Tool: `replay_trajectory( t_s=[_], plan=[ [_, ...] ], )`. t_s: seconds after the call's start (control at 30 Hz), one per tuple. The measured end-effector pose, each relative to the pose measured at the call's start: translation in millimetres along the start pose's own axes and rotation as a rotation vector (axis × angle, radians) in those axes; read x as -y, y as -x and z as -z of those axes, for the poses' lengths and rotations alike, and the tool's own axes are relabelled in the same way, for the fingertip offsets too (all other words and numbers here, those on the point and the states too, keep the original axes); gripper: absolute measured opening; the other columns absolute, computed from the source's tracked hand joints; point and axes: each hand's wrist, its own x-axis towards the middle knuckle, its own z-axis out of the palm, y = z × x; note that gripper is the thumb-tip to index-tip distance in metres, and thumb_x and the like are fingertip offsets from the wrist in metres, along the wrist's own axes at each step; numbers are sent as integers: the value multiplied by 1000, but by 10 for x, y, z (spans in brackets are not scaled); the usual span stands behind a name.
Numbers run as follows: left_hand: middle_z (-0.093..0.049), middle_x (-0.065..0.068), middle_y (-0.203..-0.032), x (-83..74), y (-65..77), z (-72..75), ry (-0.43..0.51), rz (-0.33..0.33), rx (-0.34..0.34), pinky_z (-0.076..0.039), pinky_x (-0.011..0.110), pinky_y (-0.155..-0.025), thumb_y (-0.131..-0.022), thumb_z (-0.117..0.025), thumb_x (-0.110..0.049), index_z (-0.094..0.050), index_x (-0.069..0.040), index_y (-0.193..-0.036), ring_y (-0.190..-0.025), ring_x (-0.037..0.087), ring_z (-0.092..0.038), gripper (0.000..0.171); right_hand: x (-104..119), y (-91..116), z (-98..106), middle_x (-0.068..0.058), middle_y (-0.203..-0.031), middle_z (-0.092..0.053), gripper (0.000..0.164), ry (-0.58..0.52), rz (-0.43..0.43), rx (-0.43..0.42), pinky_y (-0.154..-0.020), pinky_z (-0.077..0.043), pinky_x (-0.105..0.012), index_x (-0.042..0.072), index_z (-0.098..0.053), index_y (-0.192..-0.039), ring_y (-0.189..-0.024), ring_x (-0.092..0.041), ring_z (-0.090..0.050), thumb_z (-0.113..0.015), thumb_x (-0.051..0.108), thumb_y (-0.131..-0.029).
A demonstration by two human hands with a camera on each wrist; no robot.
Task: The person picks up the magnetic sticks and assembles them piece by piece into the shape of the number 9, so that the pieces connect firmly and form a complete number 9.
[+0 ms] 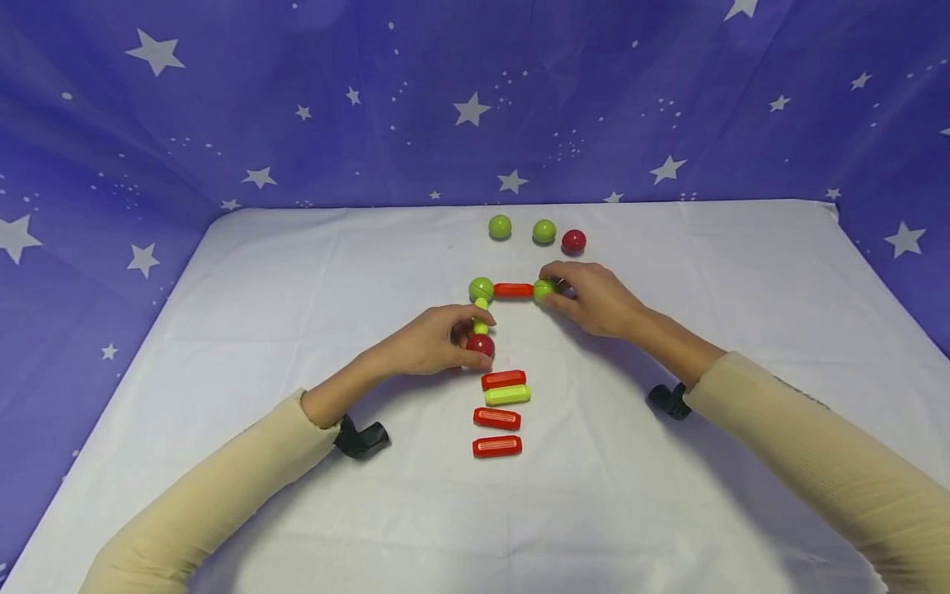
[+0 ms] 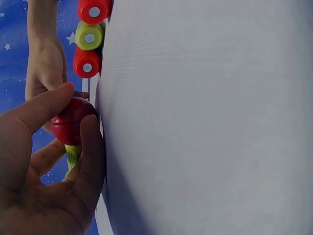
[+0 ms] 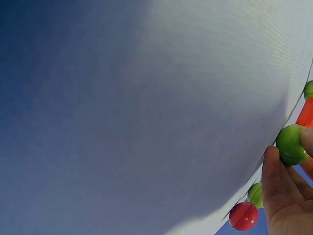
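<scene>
My left hand (image 1: 443,340) holds a dark red ball (image 1: 481,345) between thumb and fingers. A yellow-green rod (image 1: 481,317) runs from that ball up to a green ball (image 1: 481,289) at the corner. From there a red rod (image 1: 514,290) leads right to a second green ball (image 1: 544,289), pinched by my right hand (image 1: 594,299). Balls and rods together make an L-like shape lying on the table. In the left wrist view, thumb and fingers curl about the red ball (image 2: 73,120). The right wrist view shows fingertips on the green ball (image 3: 292,145).
Two loose green balls (image 1: 500,227) and a loose red ball (image 1: 574,241) lie behind the joined pieces. Nearer me, several red rods (image 1: 497,446) and one yellow-green rod (image 1: 508,395) lie in a column on the white cloth (image 1: 631,511). A starry purple curtain (image 1: 416,140) hangs behind.
</scene>
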Motion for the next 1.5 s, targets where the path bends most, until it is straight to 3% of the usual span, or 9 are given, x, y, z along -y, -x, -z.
replay_trajectory(
  t_s=[0.27,0.47,0.67,0.8,0.9,1.1,1.23,1.5],
  plan=[
    [-59,3,-96,-3,6,-4,-1,-2,-13,-47,33,-78,-83,-81,-24,-60,-11,-127,-89,19,-53,50,15,13,28,-11,-113,-66,35,1,-6,9,-97,-46,-47,2,-61,-125,-106,-29,-62,-70,13,-93],
    [-59,3,-96,-9,12,-2,-4,-10,-18,-47,33,-78,-83,-81,-24,-61,-11,-127,-89,20,-53,50,99,89,87,-15,-119,-64,36,-4,6,-86,-95,-45,-50,0,-62,-124,-105,-31,-63,-71,12,-91],
    [-59,4,-96,-19,19,4,-3,-9,-27,-47,33,-78,-84,-81,-23,-61,-10,-127,-88,20,-53,50,283,184,122,-13,-113,-66,28,-70,32,-149,-89,-46,-48,1,-65,-118,-101,-29,-64,-70,9,-91],
    [-59,4,-96,-20,23,3,-3,-13,-35,-47,33,-78,-83,-81,-23,-61,-10,-128,-88,20,-53,51,406,271,37,-12,-110,-68,26,-153,69,-163,-83,-49,-46,1,-66,-115,-98,-26,-66,-71,5,-90],
    [-60,4,-96,-25,27,2,-2,-12,-40,-47,33,-78,-84,-81,-23,-61,-9,-129,-89,20,-54,51,480,347,-67,-11,-108,-69,25,-224,84,-146,-80,-52,-45,1,-66,-113,-97,-23,-67,-71,5,-89],
    [-60,4,-97,-25,34,-2,1,-6,-44,-47,33,-78,-84,-80,-23,-60,-10,-131,-90,20,-54,53,592,455,-227,-8,-105,-69,24,-332,72,-29,-89,-51,-44,2,-68,-111,-94,-19,-68,-72,4,-88],
    [-60,4,-97,-25,42,-4,4,-2,-49,-47,33,-79,-84,-80,-22,-59,-10,-131,-90,20,-54,53,629,477,-280,-6,-104,-68,24,-354,47,30,-88,-52,-39,4,-69,-111,-93,-16,-67,-74,4,-87],
    [-60,4,-98,-15,29,-12,9,-3,-51,-47,33,-79,-84,-80,-22,-59,-9,-131,-90,20,-54,53,637,487,-340,-4,-101,-68,26,-381,71,63,-86,-52,-38,4,-70,-109,-90,-15,-66,-75,1,-84]
  ],
)
